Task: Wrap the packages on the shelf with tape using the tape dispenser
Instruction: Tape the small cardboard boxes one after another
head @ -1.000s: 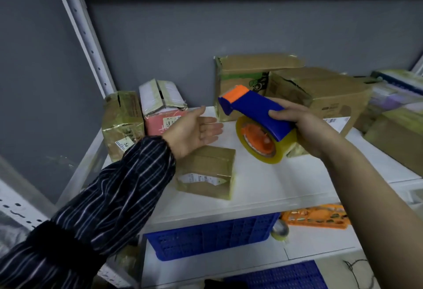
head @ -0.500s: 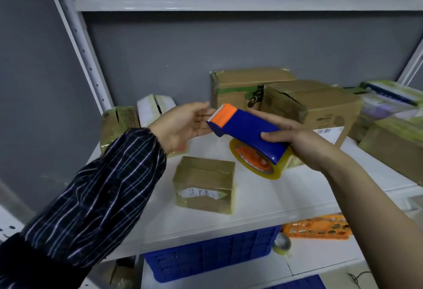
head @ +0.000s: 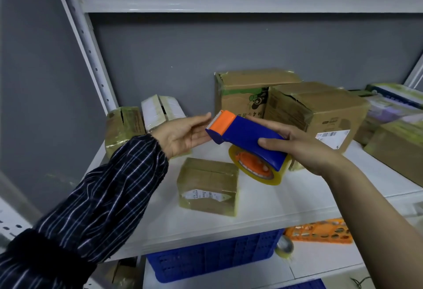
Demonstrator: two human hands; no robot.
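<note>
Head view: right hand (head: 304,149) has its fingers curled round blue-and-orange plastic tape dispenser (head: 247,137), above white metal shelf (head: 263,204). Left hand (head: 183,135) flat, fingers straight at its orange end. Small taped cardboard package (head: 208,183) on shelf below.

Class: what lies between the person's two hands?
The tape dispenser, head view: right hand grips its blue body, left hand open beside its orange end.

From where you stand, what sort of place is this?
Probably a parcel storeroom: metal shelving holding taped cardboard boxes with shipping labels, plus a tape dispenser in the right hand.
</note>
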